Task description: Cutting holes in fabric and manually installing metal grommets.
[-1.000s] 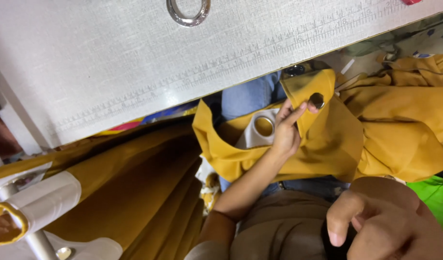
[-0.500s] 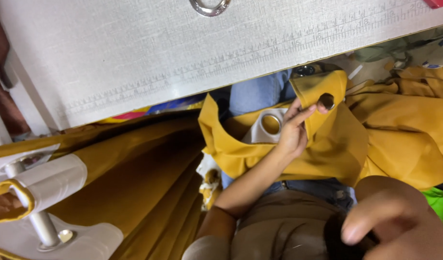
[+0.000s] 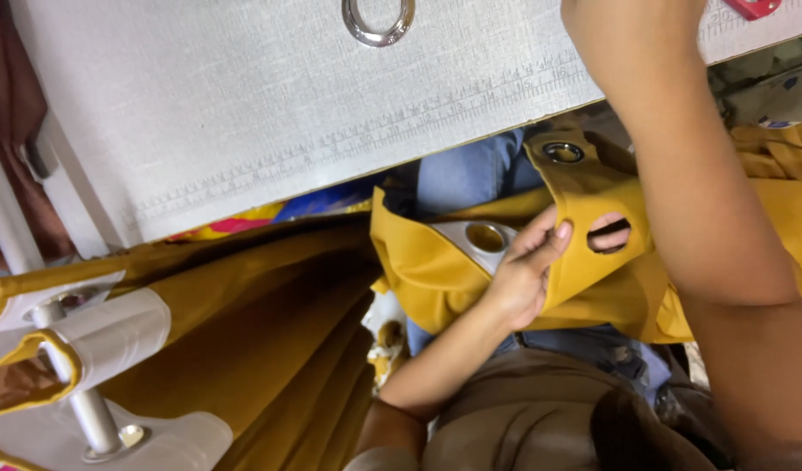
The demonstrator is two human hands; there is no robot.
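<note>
My left hand [image 3: 525, 277] grips a fold of mustard-yellow curtain fabric [image 3: 436, 270] over my lap, thumb on top. One fingertip shows through a punched hole [image 3: 608, 234] in the cloth. Just above that hole a metal eyelet [image 3: 564, 153] sits in the same strip. A white backing piece with a round hole [image 3: 484, 237] lies next to my fingers. My right forearm [image 3: 689, 192] crosses the right side of the view upward over the white table [image 3: 244, 113]; the hand itself is past the top edge. A loose metal ring [image 3: 379, 22] lies on the table.
The white table carries a printed ruler along its near edge. A small red object [image 3: 754, 7] sits at its top right corner. More yellow fabric hangs at left over a white press stand [image 3: 95, 410] with a metal post. Blue jeans [image 3: 470, 174] show beneath.
My right arm rose from the lower right corner and now stretches up across the frame beyond the top edge. My left hand keeps its hold on the fabric.
</note>
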